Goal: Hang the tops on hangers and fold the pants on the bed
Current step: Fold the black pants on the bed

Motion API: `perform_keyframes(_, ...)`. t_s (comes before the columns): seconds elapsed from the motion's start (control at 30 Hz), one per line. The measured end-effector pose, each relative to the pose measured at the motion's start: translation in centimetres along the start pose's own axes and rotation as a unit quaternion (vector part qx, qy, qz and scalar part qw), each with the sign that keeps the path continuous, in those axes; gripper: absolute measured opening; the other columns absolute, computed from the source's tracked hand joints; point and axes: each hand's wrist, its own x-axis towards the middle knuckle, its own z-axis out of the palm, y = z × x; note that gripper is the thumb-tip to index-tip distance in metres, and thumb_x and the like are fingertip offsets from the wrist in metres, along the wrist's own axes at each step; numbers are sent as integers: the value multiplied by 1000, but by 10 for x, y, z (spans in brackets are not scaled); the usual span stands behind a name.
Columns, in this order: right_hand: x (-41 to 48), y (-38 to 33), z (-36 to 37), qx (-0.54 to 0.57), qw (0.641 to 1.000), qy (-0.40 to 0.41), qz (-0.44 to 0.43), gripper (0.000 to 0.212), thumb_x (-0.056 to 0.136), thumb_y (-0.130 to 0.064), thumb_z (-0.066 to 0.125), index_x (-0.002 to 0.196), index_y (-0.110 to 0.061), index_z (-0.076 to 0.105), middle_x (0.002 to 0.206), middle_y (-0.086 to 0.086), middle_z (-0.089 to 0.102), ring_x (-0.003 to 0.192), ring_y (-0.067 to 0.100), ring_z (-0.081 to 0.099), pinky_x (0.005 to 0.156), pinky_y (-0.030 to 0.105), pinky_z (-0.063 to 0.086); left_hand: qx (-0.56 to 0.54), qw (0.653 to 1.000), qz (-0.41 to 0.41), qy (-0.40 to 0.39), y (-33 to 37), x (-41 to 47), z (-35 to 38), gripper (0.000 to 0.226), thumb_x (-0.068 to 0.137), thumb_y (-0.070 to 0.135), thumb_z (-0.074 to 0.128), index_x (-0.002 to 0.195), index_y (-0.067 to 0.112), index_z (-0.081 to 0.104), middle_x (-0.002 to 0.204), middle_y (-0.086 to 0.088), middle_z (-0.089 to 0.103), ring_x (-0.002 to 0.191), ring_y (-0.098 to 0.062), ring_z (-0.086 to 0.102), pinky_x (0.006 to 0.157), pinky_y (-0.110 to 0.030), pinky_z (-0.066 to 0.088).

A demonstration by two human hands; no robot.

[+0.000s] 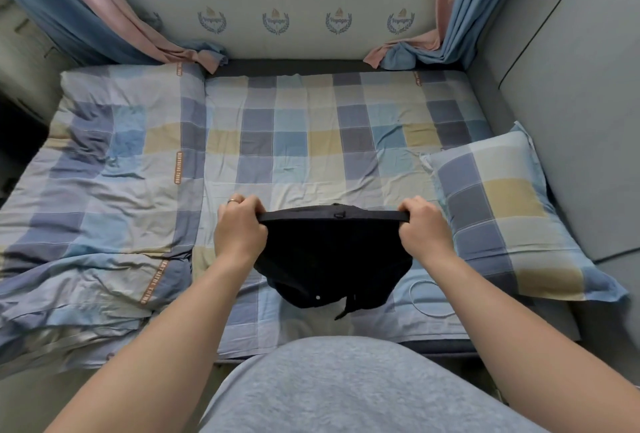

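Observation:
A pair of black pants (329, 259) hangs above the near edge of the bed (311, 142), held up by its stretched waistband. My left hand (239, 225) grips the left end of the waistband, and my right hand (420, 225) grips the right end. The fabric bunches below the waistband, with a small white button and a dangling black strap at the bottom. No tops or hangers are in view.
A checked duvet (104, 173) lies rumpled over the bed's left half. A checked pillow (502, 211) sits at the right by the grey wall. A thin white cable loop (424, 297) lies on the sheet near the pants. Blue and pink curtains hang at both far corners.

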Motion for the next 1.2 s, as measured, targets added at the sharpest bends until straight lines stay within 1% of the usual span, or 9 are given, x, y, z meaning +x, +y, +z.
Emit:
perform_keyframes(0.23, 5, 54, -13, -43, 995, 49, 81, 24, 80, 7, 47, 83, -12, 62, 97, 8, 58, 84, 28, 47, 67, 33, 35, 59, 993, -101, 8, -62, 5, 1, 28, 81, -5, 51, 94, 15, 65, 108, -10, 55, 107, -35, 48, 78, -39, 45)
perform_keyframes(0.4, 6, 71, -11, -10, 994, 57, 88, 27, 80, 10, 47, 79, -16, 55, 103, 10, 53, 80, 27, 45, 67, 34, 38, -1, 985, -172, 21, -89, -6, 8, 32, 79, -5, 55, 106, 12, 51, 115, -12, 53, 101, -35, 51, 85, -43, 45)
perform_keyframes(0.6, -4, 92, -3, -12, 978, 29, 204, 40, 82, 3, 49, 115, -19, 48, 121, 13, 46, 82, 32, 48, 67, 38, 41, -42, 958, -282, -10, -121, -14, 21, 26, 84, -2, 52, 106, 14, 51, 111, -17, 59, 90, -34, 57, 74, -41, 51)
perform_keyframes(0.7, -6, 94, 3, 28, 962, -33, 270, 54, 86, -2, 43, 134, -27, 47, 115, 19, 56, 75, 31, 56, 59, 34, 45, -242, 881, -405, -17, -128, -14, 29, 27, 92, -5, 47, 111, 14, 51, 113, -22, 60, 84, -39, 63, 61, -45, 57)
perform_keyframes(0.8, -9, 92, 11, 230, 899, -71, 366, 66, 91, 2, 28, 141, -35, 49, 100, 17, 60, 55, 25, 52, 38, 23, 38, -419, 774, -469, -77, -129, -15, 30, 36, 99, -3, 32, 117, 22, 52, 94, -19, 65, 67, -28, 64, 59, -40, 55)
perform_keyframes(0.9, -15, 86, 11, 327, 836, -120, 424, 41, 98, -7, 30, 113, -22, 66, 60, 7, 45, 44, 18, 45, 36, 15, 34, -471, 716, -500, -126, -138, -17, 25, 38, 102, 3, 31, 106, 17, 67, 68, -11, 63, 58, -19, 63, 65, -40, 54)
perform_keyframes(0.97, -15, 79, 10, 372, 798, -130, 455, 26, 100, -13, 35, 91, -13, 59, 49, 2, 38, 46, 17, 49, 36, 15, 37, -509, 679, -513, -130, -138, -19, 24, 32, 102, 8, 34, 96, 11, 65, 60, -9, 64, 67, -19, 65, 68, -40, 52)
perform_keyframes(1.1, -10, 60, 7, 482, 747, -112, 445, 27, 102, -19, 37, 88, -8, 58, 65, 10, 55, 66, 26, 63, 39, 22, 49, -564, 651, -491, -128, -117, -13, 20, 25, 100, 16, 37, 93, 13, 60, 86, -9, 70, 87, -24, 65, 71, -36, 47)
perform_keyframes(1.2, 0, 47, -4, 560, 717, -129, 395, 15, 98, -17, 46, 91, -13, 58, 90, 13, 68, 89, 29, 67, 70, 37, 57, -602, 649, -448, -127, -103, 4, 8, 16, 95, 22, 45, 95, 17, 60, 96, -5, 72, 97, -24, 67, 76, -35, 45)
